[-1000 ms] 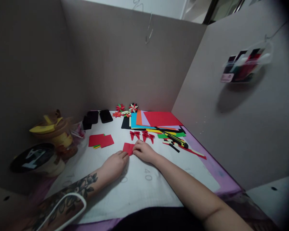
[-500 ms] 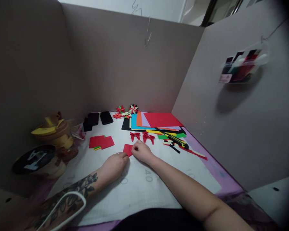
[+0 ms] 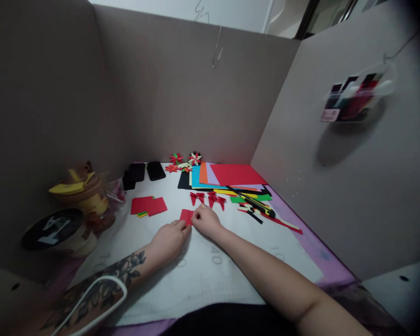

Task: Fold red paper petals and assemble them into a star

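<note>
A small red paper square (image 3: 186, 215) lies on the white mat between my two hands. My left hand (image 3: 172, 237) has its fingers on the lower left edge of the paper. From the right, my right hand (image 3: 206, 220) grips the paper's right edge with thumb and finger pinched together. Just behind it sit several folded red paper pieces (image 3: 207, 199) in a row. To the left is a pile of red paper squares (image 3: 149, 205), with green and yellow edges showing beneath.
Coloured sheets (image 3: 236, 174) are stacked at the back right, with a yellow-black utility knife (image 3: 255, 204) and paper strips (image 3: 283, 225) in front. Finished paper stars (image 3: 195, 158) and dark phone-like slabs (image 3: 156, 171) stand at the back. Pots (image 3: 82, 196) and a round dark-lidded tub (image 3: 54, 228) are at left.
My right hand's fingers have curled into a tighter pinch at the paper's right edge. My left hand has shifted slightly along the lower edge. The camera view moved a little.
</note>
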### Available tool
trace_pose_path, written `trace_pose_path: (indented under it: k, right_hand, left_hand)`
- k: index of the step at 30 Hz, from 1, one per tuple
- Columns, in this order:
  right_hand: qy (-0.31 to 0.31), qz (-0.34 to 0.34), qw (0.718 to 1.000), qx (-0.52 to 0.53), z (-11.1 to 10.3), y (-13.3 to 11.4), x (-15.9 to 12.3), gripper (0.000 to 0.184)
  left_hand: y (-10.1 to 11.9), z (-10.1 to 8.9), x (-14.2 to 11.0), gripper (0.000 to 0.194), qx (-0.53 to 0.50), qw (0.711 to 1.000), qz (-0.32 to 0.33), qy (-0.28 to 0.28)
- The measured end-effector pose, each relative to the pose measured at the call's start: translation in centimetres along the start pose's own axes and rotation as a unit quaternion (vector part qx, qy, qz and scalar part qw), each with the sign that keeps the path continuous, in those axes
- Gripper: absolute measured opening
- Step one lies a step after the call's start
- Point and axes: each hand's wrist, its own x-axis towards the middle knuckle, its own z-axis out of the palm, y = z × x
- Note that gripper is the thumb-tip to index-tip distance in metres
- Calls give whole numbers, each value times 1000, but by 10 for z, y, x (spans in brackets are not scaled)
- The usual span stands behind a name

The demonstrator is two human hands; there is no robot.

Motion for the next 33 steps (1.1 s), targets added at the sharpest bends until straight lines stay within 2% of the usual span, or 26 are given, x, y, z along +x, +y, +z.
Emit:
trace_pose_path:
  k: [13, 18, 22, 27, 30, 33]
  right_hand:
    - [-6, 2, 1000, -5, 1, 1, 0, 10]
    - [-14, -3, 1000, 6, -2, 1, 0, 6]
    - [-5, -15, 999, 29, -5, 4, 0, 11]
    - [18, -16, 998, 63, -6, 11, -1, 18]
    - [41, -60, 993, 92, -10, 10, -5, 25]
    - [33, -147, 984, 97, -14, 7, -11, 29]
  left_hand:
    - [-1, 1, -1, 38, 3, 1000, 7, 9]
    - [0, -2, -1, 38, -10, 999, 48, 3]
    - [4, -8, -2, 30, 8, 997, 78, -18]
    - [14, -14, -5, 27, 64, 994, 82, -39]
    - [19, -9, -6, 26, 86, 994, 61, -24]
    - [22, 0, -7, 27, 95, 995, 28, 4]
